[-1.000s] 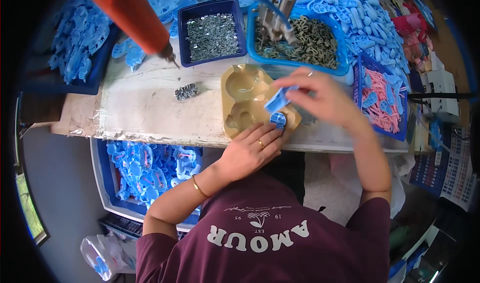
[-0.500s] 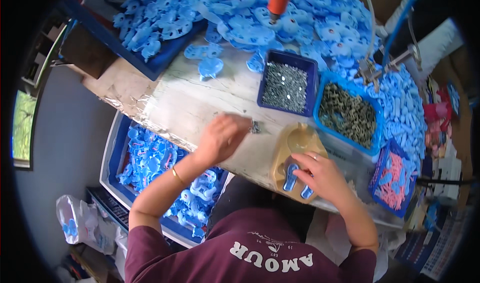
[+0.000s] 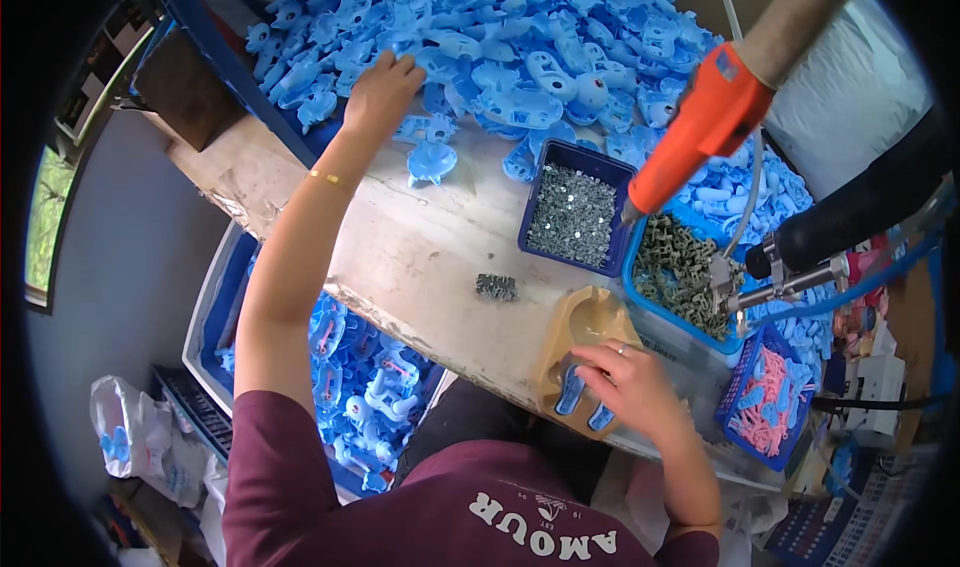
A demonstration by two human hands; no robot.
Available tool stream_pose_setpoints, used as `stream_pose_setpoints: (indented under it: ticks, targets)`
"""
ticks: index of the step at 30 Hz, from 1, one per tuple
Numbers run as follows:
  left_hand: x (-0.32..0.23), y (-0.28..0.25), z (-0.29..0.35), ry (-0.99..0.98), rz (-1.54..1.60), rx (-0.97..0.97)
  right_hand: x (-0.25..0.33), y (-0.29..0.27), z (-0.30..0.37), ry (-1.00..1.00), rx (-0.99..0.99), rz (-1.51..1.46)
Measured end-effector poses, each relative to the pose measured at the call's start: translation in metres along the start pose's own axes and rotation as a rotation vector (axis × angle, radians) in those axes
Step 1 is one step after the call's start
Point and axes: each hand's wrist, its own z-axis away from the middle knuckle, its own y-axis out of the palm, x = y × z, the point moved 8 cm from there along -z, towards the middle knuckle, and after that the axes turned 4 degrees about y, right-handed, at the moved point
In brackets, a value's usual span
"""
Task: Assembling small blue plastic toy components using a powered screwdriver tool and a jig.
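Though unable to see beneath the fingers, found two slender blue parts (image 3: 570,391) side by side at the near end of the tan fixture (image 3: 553,352), close to the front edge of the table (image 3: 440,257). Judged both liable to be knocked askew or lifted out by a sideways drag or uneven pressure from the right hand (image 3: 630,382), more so with the opposite arm stretched far away.

Read the long axis of the leftward part as running mostly toward and away from the body, near end slanting slightly left, far end reaching the fingertips. Took the other as roughly parallel, partly hidden. Could not tell front from back on either.

Saw the right hand bent low over the pair, thumb and fingers fairly close together; could not tell whether pinching or merely resting.

Farther out, noted a small heap of metal pieces (image 3: 496,287) left of the fixture, and an orange tool (image 3: 700,132) hanging with its tip beside a navy bin (image 3: 592,163).

Farthest out, saw the left hand (image 3: 385,95) over a pile of blue shells (image 3: 500,67), fingers slightly bent; could not tell whether holding one. Judged a slide possible there, from tugging at overlapping shells.
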Motion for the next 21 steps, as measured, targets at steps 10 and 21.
stream_pose_setpoints:
  ticks: [10,21]
  targets:
    - [0.024,0.012,0.189,-0.745,1.717,-0.190,0.022,0.006,-0.013,-0.060,0.009,-0.054]
    - [-0.218,-0.045,0.259,-0.599,2.584,0.264,0.081,0.022,0.003,-0.180,-0.146,-0.383]
